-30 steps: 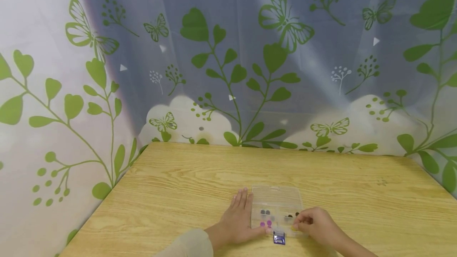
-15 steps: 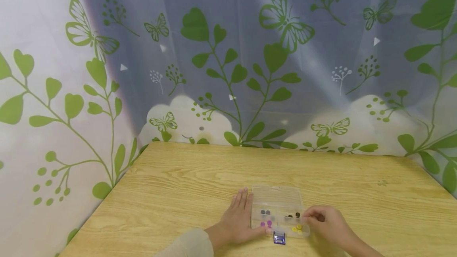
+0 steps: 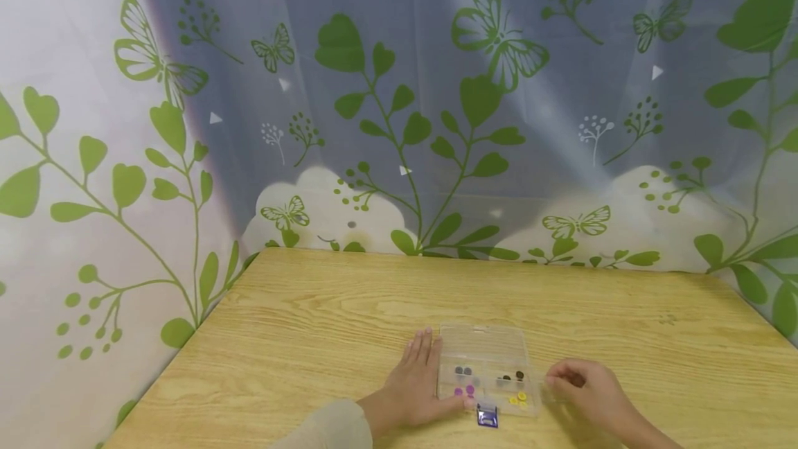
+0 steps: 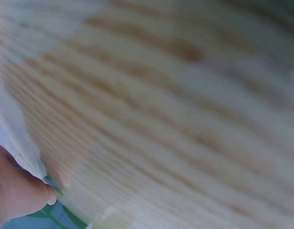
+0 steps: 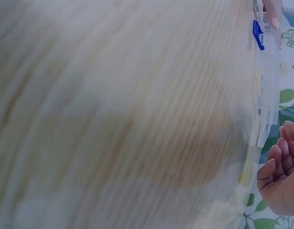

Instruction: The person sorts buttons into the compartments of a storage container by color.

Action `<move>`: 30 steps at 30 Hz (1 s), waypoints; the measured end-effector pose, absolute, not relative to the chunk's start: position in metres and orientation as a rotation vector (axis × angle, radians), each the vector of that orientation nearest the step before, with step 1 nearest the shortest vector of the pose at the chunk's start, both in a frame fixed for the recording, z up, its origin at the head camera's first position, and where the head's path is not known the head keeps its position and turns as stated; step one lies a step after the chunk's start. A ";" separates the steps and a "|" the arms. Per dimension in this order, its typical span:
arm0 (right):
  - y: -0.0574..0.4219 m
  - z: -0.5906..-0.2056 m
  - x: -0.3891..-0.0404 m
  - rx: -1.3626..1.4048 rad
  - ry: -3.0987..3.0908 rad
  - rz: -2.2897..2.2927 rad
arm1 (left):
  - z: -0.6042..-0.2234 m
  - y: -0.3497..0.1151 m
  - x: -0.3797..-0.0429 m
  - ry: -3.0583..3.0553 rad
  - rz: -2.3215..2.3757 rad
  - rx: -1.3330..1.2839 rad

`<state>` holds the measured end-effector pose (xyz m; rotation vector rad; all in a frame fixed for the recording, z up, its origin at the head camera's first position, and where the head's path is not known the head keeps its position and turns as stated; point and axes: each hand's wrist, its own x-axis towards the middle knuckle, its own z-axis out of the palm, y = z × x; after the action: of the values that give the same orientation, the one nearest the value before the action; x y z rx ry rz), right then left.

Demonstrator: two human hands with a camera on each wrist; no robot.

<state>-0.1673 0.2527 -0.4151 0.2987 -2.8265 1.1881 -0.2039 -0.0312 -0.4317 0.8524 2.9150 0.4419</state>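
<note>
A clear plastic box (image 3: 531,404) with compartments lies on the table, its see-through lid (image 3: 483,343) opened to the back. Inside are small round button-like pieces: grey ones (image 3: 463,371) and black ones (image 3: 520,375) behind, purple ones (image 3: 470,390) and yellow ones (image 3: 521,397) in front. A dark blue clasp (image 3: 488,416) sits at its front edge. My left hand (image 3: 414,383) steadies the box, fingers straight along the left side and thumb at the front. Just right of the box, my right hand (image 3: 582,386) hovers with loosely curled fingers (image 5: 275,151); nothing shows between them.
The wood-grain table (image 3: 349,303) reaches back to a curtain (image 3: 424,123) printed with green leaves and butterflies. Similar printed cloth (image 3: 75,227) hangs along the left side.
My right hand has drawn away rightward from the front right compartment, uncovering the yellow pieces and a black one. My left hand has stayed in place.
</note>
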 end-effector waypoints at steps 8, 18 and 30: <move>0.260 -0.417 -0.166 0.251 -2.833 1.182 | -0.432 -0.031 -0.203 2.907 0.432 0.836; 0.269 -0.415 -0.166 0.254 -2.834 1.185 | -0.433 -0.032 -0.204 2.911 0.432 0.844; 0.279 -0.420 -0.169 0.159 -2.841 1.101 | -0.430 -0.032 -0.202 2.907 0.431 0.848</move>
<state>-0.1688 0.2790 -0.4196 0.1589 -2.8406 1.1014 -0.2023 -0.0319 -0.4301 0.8482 2.9072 0.4307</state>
